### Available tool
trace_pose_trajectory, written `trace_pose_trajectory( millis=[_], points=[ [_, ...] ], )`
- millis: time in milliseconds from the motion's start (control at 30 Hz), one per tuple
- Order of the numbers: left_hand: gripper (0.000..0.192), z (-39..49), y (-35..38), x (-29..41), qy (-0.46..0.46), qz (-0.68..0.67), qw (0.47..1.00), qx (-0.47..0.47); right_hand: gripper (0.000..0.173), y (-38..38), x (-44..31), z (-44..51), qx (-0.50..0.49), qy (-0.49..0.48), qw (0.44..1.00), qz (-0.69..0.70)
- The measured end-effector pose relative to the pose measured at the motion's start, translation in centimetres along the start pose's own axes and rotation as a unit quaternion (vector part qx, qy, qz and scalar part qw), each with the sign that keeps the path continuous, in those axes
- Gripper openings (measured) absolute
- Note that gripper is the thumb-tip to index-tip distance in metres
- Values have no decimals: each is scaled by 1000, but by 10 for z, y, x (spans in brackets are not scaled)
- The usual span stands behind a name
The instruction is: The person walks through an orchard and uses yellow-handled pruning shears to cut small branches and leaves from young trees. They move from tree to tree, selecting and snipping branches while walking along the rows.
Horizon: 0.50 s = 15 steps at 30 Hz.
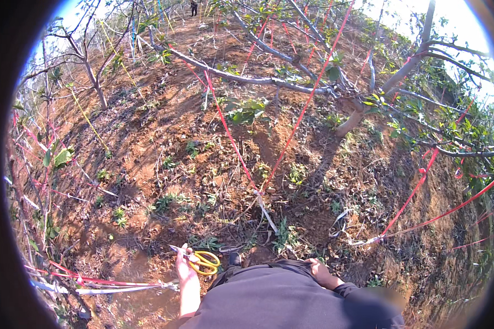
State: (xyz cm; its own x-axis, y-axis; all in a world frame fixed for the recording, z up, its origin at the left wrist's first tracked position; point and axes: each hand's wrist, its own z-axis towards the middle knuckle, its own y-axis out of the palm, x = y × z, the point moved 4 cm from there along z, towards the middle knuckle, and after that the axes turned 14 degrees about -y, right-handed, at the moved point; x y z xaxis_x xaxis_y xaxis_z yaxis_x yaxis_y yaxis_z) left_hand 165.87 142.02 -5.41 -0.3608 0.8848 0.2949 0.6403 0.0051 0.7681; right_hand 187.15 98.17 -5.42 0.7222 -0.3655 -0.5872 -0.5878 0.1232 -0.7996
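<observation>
My left hand (pixel 184 267) is shut on a pair of scissors with yellow loop handles (pixel 206 262); the blade tip points away to the left and the loops stick out to the right. My right hand (pixel 322 272) rests against the dark trousers at my right hip, its fingertips partly hidden in the cloth. Ahead of me, red plastic straps (pixel 229 131) run down in a V from a bare branch (pixel 247 78) to a knot (pixel 260 192) low over the ground. A pale strap end (pixel 269 216) trails from this knot.
A forked tree trunk (pixel 350 123) stands ahead right. More red straps (pixel 411 191) are tied low on the right, and red and white straps (pixel 107 286) stretch across the left. Reddish soil slopes upward with weeds and dry litter. A person (pixel 194 8) stands far off.
</observation>
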Motion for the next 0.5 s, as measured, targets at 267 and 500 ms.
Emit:
trace_pose_trajectory(
  millis=[267, 500],
  points=[
    [36, 13, 9, -31, -51, 54, 991, 115, 11, -23, -4, -4, 67, 102, 989, -82],
    [38, 15, 29, -56, -89, 20, 991, 102, 20, 39, 65, -11, 35, 15, 998, -57]
  ],
)
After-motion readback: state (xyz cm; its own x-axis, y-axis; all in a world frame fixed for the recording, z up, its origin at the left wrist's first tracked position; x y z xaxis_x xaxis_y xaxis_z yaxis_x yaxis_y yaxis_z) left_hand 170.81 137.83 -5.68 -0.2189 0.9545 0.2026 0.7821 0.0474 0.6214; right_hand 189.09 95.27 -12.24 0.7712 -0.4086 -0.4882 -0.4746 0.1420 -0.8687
